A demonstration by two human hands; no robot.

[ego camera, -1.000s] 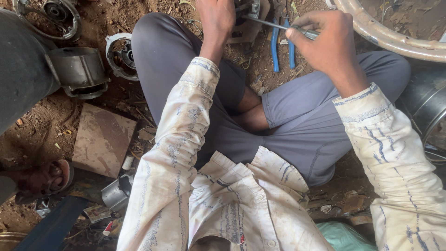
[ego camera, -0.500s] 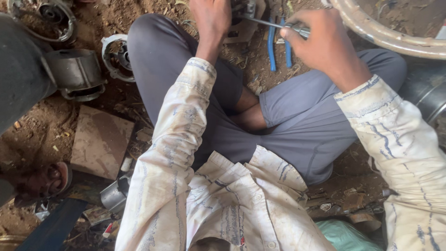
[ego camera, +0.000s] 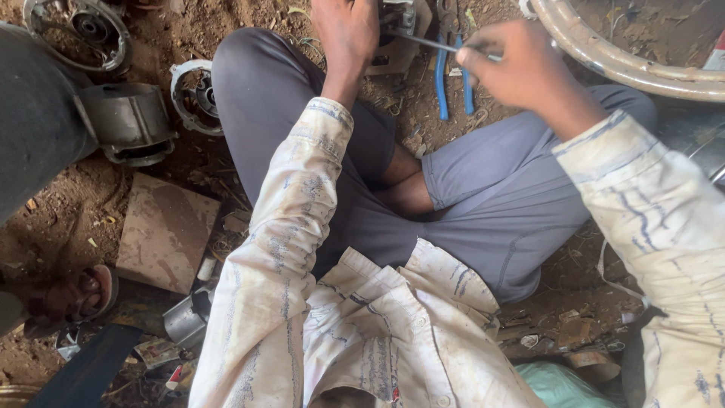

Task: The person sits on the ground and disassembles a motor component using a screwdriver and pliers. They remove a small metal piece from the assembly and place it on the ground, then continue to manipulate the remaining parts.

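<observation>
I sit cross-legged on dirt in grey trousers. My left hand [ego camera: 346, 34] reaches forward and rests on a small metal part [ego camera: 398, 17] at the top edge, partly cut off by the frame. My right hand [ego camera: 521, 64] is closed around a thin metal rod-like tool [ego camera: 427, 41] whose tip points left into that metal part. Blue-handled pliers [ego camera: 453, 79] lie on the ground just under the tool, between my knees.
A grey motor housing [ego camera: 128, 121] and round metal end covers [ego camera: 195, 94] [ego camera: 79, 30] lie at the left. A flat brown slab [ego camera: 162, 230] sits beside my left knee. A large round rim [ego camera: 627, 64] is at top right. A sandalled foot [ego camera: 68, 298] shows at lower left.
The view has shifted slightly. My right hand with the tool has moved a little left and down toward the metal part; my left hand stays on the part.
</observation>
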